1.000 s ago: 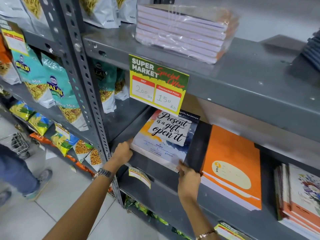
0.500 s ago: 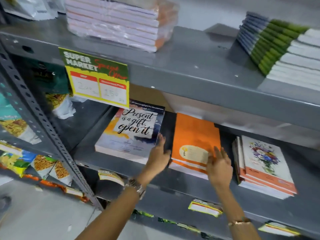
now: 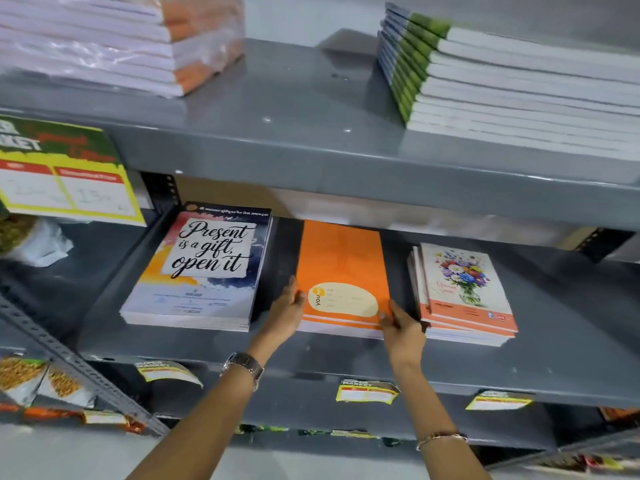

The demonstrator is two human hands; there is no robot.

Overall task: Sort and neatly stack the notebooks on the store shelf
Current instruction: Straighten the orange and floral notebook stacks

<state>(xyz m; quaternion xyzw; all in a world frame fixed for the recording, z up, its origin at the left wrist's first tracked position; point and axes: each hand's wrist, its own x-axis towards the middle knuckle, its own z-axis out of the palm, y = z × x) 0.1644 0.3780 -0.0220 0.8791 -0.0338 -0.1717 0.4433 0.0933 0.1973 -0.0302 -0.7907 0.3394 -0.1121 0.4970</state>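
Three notebook stacks lie on the grey middle shelf [image 3: 346, 355]. On the left is the "Present is a gift, open it" stack [image 3: 201, 271]. An orange stack [image 3: 341, 265] sits in the middle and a flower-cover stack [image 3: 460, 289] on the right. My left hand [image 3: 287, 310] presses against the orange stack's left edge near the front. My right hand [image 3: 403, 323] grips its front right corner. The stack rests flat on the shelf between both hands.
The upper shelf [image 3: 294, 133] holds a plastic-wrapped pile of orange notebooks [image 3: 121, 39] at left and a green-spined pile [image 3: 502, 74] at right. A yellow price sign [image 3: 65, 178] hangs at left. Snack bags [image 3: 38, 379] fill the neighbouring rack. Price tags [image 3: 367, 391] line the shelf's front edge.
Both hands left the "Present is a gift" stack and moved right to the orange stack. They now hold its two sides, and the view shifted right.
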